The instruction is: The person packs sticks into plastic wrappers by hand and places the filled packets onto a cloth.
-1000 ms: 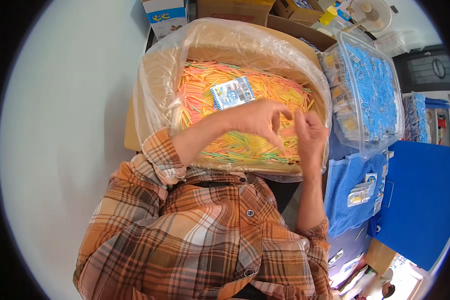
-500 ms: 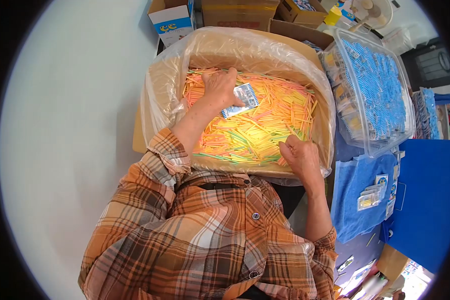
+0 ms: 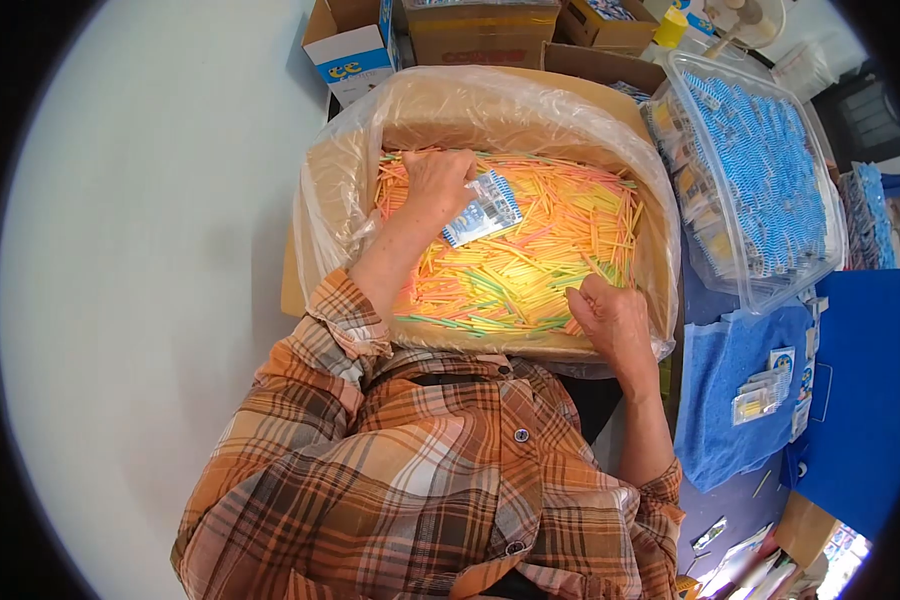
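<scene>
A small blue-and-white packet [image 3: 482, 210] with striped ends is tilted above a mass of thin pastel sticks [image 3: 530, 265] in yellow, orange, pink and green. My left hand [image 3: 438, 185] pinches the packet at its left edge; the fingertips are partly hidden. At the lower right of the sticks, my right hand [image 3: 615, 318] is closed, its fingers curled in. Whatever it may hold is hidden. The sticks lie in a large cardboard box [image 3: 450, 125] lined with clear plastic film [image 3: 335, 170].
To the right, a clear plastic bin [image 3: 745, 295] holds many blue-striped packets [image 3: 755, 170]. Below it, several packets [image 3: 760, 395] lie on a blue towel [image 3: 715, 430]. Cardboard boxes [image 3: 480, 35] stand behind the large box, and a fan [image 3: 750, 22] is at the upper right.
My left hand has shifted on the packet: the thumb that lay across its face is now drawn back to the edge. The whole view has moved slightly; my right hand stays closed.
</scene>
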The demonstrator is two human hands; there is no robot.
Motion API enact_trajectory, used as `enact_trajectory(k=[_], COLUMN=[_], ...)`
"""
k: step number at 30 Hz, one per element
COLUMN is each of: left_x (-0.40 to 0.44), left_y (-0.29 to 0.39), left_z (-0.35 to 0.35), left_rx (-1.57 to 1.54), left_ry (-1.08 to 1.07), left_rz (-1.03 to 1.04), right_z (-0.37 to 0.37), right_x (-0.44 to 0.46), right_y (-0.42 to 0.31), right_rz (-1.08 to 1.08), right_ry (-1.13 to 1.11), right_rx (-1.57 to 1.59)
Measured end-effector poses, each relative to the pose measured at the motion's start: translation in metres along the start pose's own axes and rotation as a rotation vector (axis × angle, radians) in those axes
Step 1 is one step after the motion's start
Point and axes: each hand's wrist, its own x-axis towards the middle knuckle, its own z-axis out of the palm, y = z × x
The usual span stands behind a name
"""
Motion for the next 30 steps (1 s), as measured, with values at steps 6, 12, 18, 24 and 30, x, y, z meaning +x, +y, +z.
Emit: enact_trajectory(k=[6, 12, 18, 24, 30], left_x=[-0.002, 0.001, 0.003, -0.006, -0.012], left_y=[-0.001, -0.011, 0.003, 0.022, 0.036], left_z=[-0.006, -0.006, -0.005, -0.009, -0.012], left_rx=[-0.080, 0.185, -0.781, -1.011, -1.159], left_ry=[0.069, 0.047, -0.105, -0.414, -0.440], left_rz=[0.022, 0.075, 0.122, 0.286, 0.179], right_z=[-0.001, -0.002, 0.006, 0.020, 0.031], right_x=[0.001, 0.002, 0.016, 0.057, 0.064], right_y=[-0.002, -0.006, 0.013, 0.006, 0.004], right_rz=[0.030, 0.047, 0.157, 0.276, 0.250], right_ry=[0.002, -0.023, -0.083, -0.202, -0.140], right_rx=[0.025, 0.020, 0.309, 0.708, 0.856])
